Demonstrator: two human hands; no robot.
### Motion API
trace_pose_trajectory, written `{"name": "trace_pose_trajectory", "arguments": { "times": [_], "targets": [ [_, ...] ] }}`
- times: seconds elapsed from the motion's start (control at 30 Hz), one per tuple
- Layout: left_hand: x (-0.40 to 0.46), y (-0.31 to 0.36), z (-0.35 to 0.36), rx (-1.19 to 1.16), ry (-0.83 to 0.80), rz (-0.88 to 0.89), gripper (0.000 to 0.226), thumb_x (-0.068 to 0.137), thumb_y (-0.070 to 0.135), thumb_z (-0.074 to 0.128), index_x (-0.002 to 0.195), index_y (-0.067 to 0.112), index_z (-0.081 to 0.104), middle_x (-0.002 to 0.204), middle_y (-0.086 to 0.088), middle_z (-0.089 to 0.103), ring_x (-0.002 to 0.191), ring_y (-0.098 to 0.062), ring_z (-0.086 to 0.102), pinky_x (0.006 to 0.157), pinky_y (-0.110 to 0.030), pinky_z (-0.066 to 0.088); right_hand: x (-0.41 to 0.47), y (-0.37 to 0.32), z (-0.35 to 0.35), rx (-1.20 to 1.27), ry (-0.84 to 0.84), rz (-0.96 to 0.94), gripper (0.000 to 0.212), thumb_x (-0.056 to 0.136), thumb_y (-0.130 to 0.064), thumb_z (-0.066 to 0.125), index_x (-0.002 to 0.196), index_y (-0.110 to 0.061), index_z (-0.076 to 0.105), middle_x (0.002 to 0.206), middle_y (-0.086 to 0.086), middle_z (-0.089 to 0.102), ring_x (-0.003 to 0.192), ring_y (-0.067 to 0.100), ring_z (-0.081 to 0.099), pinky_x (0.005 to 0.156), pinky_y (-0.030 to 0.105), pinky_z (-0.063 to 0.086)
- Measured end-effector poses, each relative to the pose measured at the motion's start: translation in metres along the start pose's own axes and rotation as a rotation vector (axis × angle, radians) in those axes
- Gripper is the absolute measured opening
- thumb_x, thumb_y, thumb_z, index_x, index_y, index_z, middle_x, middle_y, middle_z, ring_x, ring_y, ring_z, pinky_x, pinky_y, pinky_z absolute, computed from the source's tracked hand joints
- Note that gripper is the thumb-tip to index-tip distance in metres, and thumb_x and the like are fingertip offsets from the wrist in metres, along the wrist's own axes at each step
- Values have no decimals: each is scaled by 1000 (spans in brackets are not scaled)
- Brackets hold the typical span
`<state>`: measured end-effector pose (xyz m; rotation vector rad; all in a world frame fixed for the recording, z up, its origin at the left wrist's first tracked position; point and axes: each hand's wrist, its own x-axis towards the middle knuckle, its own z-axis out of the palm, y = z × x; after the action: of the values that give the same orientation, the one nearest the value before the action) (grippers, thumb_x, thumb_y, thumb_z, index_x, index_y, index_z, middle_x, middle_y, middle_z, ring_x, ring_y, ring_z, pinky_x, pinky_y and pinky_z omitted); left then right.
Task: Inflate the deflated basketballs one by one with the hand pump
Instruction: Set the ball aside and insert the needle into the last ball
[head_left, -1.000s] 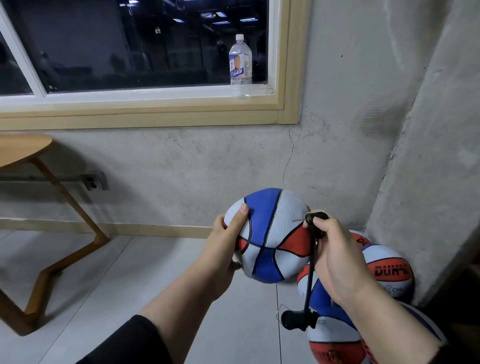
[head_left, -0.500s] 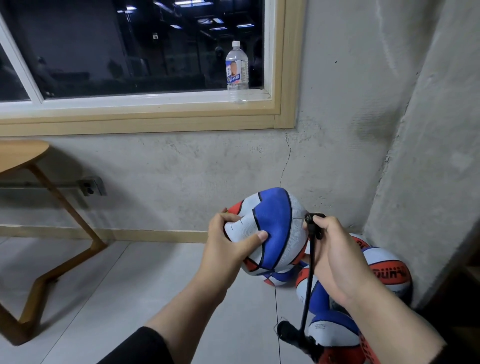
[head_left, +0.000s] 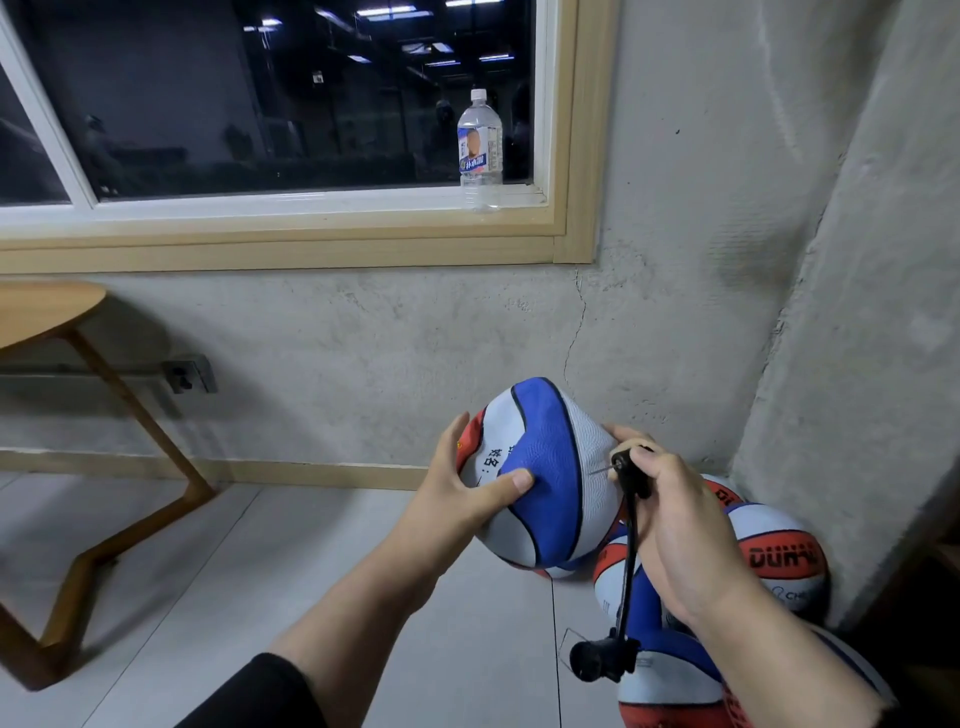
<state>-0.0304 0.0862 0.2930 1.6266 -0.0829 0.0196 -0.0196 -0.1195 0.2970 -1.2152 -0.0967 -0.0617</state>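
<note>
- The left hand (head_left: 462, 499) gripped the soft, dented basketball (head_left: 545, 478) in mid-air in front of the wall, its thumb sinking into a hollow in the blue panel.
- The right hand (head_left: 670, 525) pinched the pump's needle fitting (head_left: 626, 470) at the ball's right side; the thin needle (head_left: 600, 471) pointed at the skin, but whether its tip sat in the valve could not be told.
- The hose (head_left: 628, 561) hung down to the pump's black end (head_left: 602, 660), which dangled unsupported.
- Other balls (head_left: 784, 561) lay piled on the floor in the corner, below the right hand.
- Risk, as I judged it: the limp skin could buckle under the push, so the needle might skid off or bend.
- The dangling pump's weight could tug the fitting sideways and pull the needle out.
</note>
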Motion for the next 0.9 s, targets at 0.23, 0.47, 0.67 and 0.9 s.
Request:
{"name": "trace_pose_trajectory", "arguments": {
  "times": [0.23,0.47,0.67,0.9],
  "targets": [
    [0,2,2,4,38,52,129,54,46,94,162,40,22,148,30,47,130,7,54,98,-18,52,-3,-2,1,-82,1,-12,40,110,-20,33,121,-19,72,119,8,75,118,23,68,105,47,49],
    [0,-4,5,275,174,225,109,57,41,96,142,62,31,147,23,41,135,9,42,106,-18,41,0,-2,3,30,20,74,42,107,-36,44,127,-11,70,124,11,74,118,24,69,102,46,53],
    [2,-10,5,415,184,307,111,63,22,98,148,56,34,139,18,40,131,9,39,107,-15,39,1,-1,3,7,25,117,46,103,-43,50,118,-4,69,115,19,75,112,39,70,106,62,48],
    [3,-12,4,411,140,258,108,62,32,96,140,69,31,144,24,38,137,8,37,108,-14,36,0,0,5,-133,30,62,47,94,-57,55,101,-15,74,111,17,73,104,28,70,103,68,47]
  ]
}}
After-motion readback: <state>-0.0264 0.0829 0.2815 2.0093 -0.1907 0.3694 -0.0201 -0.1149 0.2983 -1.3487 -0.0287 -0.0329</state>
